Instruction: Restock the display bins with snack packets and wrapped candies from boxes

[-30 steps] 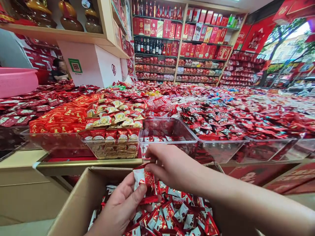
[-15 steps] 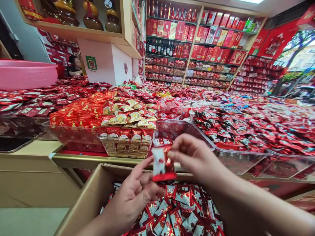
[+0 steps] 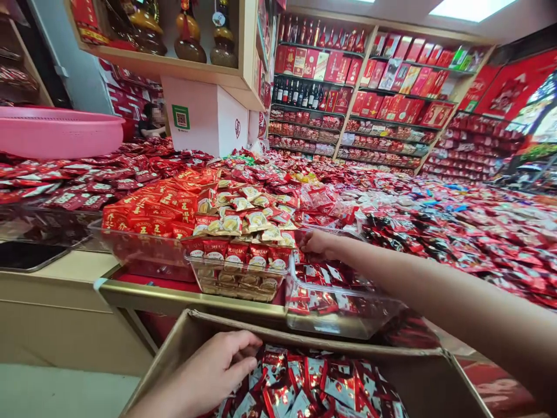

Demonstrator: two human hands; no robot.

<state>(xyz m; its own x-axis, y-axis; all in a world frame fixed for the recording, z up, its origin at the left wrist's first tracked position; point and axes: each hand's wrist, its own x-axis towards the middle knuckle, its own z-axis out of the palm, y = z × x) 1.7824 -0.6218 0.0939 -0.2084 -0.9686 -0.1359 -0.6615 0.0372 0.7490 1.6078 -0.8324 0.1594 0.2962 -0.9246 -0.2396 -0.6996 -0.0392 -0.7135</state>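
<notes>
Low in the open cardboard box (image 3: 191, 325), my left hand (image 3: 217, 366) rests over loose red-and-white wrapped candies (image 3: 313, 383). Its thumb and forefinger are apart, with nothing visible between them; the other fingers are partly hidden. My right hand (image 3: 317, 244) reaches over the clear plastic bin (image 3: 343, 325) behind the box, at its far left side. Its fingers are pinched together at a red wrapper, mostly hidden by the fingers. Similar candies (image 3: 322, 276) lie inside that bin. Durian packets (image 3: 237, 252) stand stacked in the clear container just left of it.
Red packets (image 3: 148, 212) fill another bin to the left, near a pink basin (image 3: 61, 133). A dark flat device (image 3: 30, 255) lies on the left counter. Heaps of wrapped sweets (image 3: 435, 238) spread to the right. Shelves (image 3: 352, 110) of bottles and boxes stand behind.
My right hand has carried a red-and-white candy from above the box forward to the clear bin. My left hand has moved down and left, away from that candy. The view has shifted.
</notes>
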